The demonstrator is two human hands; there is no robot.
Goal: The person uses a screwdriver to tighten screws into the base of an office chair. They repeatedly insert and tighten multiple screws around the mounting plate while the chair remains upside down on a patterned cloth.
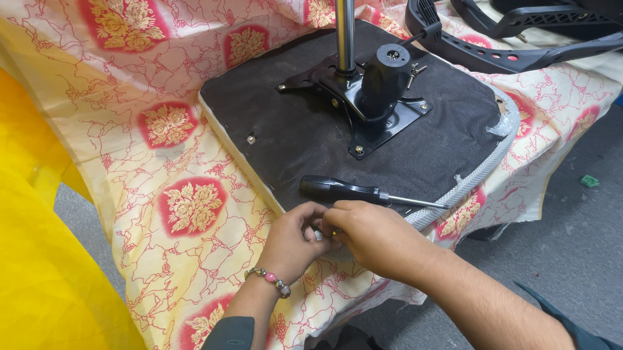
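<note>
One upturned chair seat (301,135) lies on a table draped in a floral cloth (173,201), with one black mounting plate (366,111) and one metal post (344,20) rising from it. One screwdriver (361,192) rests on the seat's near edge. Two hands meet there: the left hand (294,239), with a beaded bracelet (269,280), and the right hand (376,236), fingers pinched together on a small metal piece (319,234).

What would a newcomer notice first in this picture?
First, the upturned chair seat in the middle, on a red-and-cream floral cloth, with its black metal mounting plate and shiny gas cylinder standing upright. A black-handled screwdriver lies on the seat's near edge. Just below it, the left hand and right hand meet over something small and hidden.
</note>
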